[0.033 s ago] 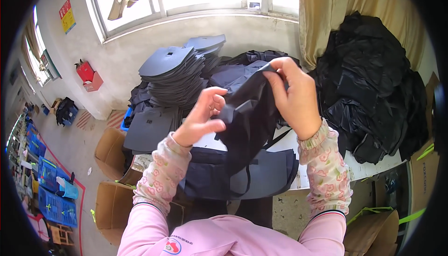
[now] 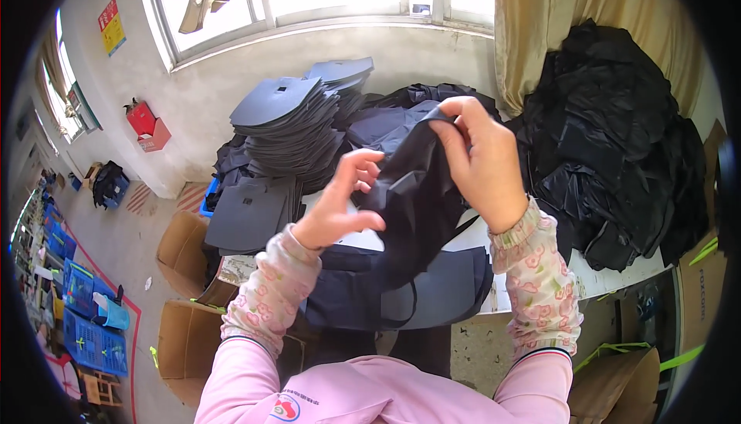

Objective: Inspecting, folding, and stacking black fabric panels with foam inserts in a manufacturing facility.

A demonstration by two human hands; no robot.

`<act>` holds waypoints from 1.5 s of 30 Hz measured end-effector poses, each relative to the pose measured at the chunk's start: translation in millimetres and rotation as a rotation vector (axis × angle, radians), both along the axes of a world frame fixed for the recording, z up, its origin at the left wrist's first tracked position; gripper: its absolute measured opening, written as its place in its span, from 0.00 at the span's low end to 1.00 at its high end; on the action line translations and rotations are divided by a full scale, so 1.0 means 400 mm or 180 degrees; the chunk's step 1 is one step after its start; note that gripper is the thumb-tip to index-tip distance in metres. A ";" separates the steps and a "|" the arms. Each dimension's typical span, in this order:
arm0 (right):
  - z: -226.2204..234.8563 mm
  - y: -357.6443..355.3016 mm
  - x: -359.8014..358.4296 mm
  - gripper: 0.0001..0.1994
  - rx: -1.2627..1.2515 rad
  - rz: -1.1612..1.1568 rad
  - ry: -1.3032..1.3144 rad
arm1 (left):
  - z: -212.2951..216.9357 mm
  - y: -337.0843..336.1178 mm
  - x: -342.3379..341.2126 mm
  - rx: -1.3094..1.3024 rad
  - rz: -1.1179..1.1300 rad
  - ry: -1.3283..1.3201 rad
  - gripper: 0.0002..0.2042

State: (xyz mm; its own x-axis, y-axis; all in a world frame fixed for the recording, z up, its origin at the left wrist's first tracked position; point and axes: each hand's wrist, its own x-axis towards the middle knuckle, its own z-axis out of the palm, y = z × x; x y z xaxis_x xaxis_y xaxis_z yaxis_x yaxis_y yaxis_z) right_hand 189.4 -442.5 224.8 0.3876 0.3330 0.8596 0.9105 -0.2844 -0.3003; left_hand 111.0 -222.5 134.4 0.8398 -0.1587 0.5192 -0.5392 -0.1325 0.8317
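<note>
In front of me hangs a piece of thin black fabric [image 2: 421, 212], its upper edge pinched between the thumb and fingers of my right hand [image 2: 488, 165]. A dark strap loops from its lower part. My left hand [image 2: 333, 206] is beside the fabric's left edge, thumb spread away from the half-curled fingers, with nothing visible in its grasp. Below, at the near table edge, lies a flat dark grey piece [image 2: 448, 289] with black fabric around it; the hanging cloth covers part of it.
A tall stack of grey panels [image 2: 282, 107] stands at the back left of the white table [image 2: 629, 273]. A big heap of black fabric [image 2: 610, 146] fills the right side. Cardboard boxes [image 2: 185, 347] stand at the lower left, and blue crates [image 2: 93, 339] sit on the floor farther left.
My left hand has shifted slightly right and its thumb and fingers have spread apart. The hanging black fabric has swung a little, and my right hand keeps its pinch on it.
</note>
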 end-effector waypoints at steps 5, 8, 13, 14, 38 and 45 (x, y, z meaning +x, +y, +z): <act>-0.008 0.040 -0.050 0.13 -0.0406 0.0111 0.0428 | -0.059 -0.089 -0.020 0.0946 0.1094 -0.0795 0.42; -0.005 0.028 -0.049 0.10 -0.0308 0.0434 0.0750 | -0.083 -0.088 -0.004 0.0775 0.0924 -0.0678 0.32; -0.009 0.004 0.000 0.06 0.0326 0.1479 0.2185 | -0.051 -0.141 -0.020 0.0837 0.1031 -0.1194 0.27; -0.008 0.007 -0.002 0.05 0.0525 0.1730 0.2448 | -0.062 -0.146 -0.013 0.0992 0.1291 -0.1342 0.26; -0.024 -0.078 -0.156 0.09 -0.1165 0.0034 -0.0443 | -0.064 -0.038 -0.016 0.0498 0.1468 -0.0829 0.16; -0.045 -0.271 -0.219 0.19 -0.2470 0.2282 0.1827 | -0.219 0.206 -0.215 0.1226 0.1422 0.0479 0.14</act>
State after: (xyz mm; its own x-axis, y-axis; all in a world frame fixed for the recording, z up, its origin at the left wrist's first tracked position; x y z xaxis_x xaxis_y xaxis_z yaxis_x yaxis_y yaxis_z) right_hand 101.7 -550.9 206.8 0.1632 0.9818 0.0974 0.7250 -0.0524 -0.6867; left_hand 24.9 -140.2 47.0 0.9281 0.0731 0.3650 -0.2424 -0.6254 0.7417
